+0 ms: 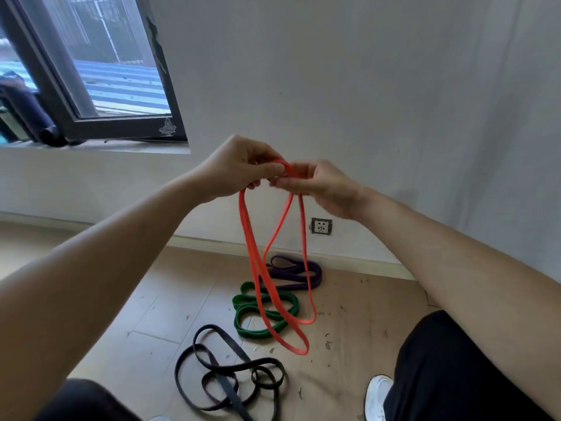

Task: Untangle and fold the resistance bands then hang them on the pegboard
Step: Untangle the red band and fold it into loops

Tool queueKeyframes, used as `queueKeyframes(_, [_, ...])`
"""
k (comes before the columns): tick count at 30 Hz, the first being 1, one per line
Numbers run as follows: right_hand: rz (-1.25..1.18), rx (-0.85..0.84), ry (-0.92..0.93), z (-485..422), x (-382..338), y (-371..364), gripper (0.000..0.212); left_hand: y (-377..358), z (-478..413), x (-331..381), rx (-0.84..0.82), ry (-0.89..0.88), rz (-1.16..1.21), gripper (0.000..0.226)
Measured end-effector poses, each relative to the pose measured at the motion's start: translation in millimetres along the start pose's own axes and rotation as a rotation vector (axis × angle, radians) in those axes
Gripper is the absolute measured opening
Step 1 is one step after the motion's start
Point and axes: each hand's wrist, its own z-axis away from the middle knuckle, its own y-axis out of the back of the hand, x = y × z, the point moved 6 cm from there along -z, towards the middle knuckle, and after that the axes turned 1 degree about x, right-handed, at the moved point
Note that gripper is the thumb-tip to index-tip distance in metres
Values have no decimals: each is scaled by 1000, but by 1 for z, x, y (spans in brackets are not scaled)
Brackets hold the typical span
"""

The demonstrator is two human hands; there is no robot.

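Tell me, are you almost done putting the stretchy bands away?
Not nearly. Nothing looks finished: no pegboard or hung band is in view. In hand: the left hand and right hand pinch the orange band, its loops dangling. Left: the green band, purple band and tangled black band lie on the floor.

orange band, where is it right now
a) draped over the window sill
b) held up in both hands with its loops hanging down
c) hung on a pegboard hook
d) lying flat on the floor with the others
b: the left hand and right hand pinch the top of the orange band together, and its loops hang down in front of the green band, purple band and black band on the floor.
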Motion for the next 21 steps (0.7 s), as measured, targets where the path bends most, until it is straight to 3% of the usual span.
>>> queueKeyframes(5, [208,147,122,1,-16,3,20,0,9,-13,65,33,72,22])
queueKeyframes(14, [64,304,297,3,-39,22,21,-26,25,-41,0,83,210,17])
queueKeyframes(17, [71,310,248,3,-29,28,17,-22,26,-50,56,101,306,22])
queueKeyframes(21, [135,146,55,2,-2,26,17,-8,22,-50,190,102,441,21])
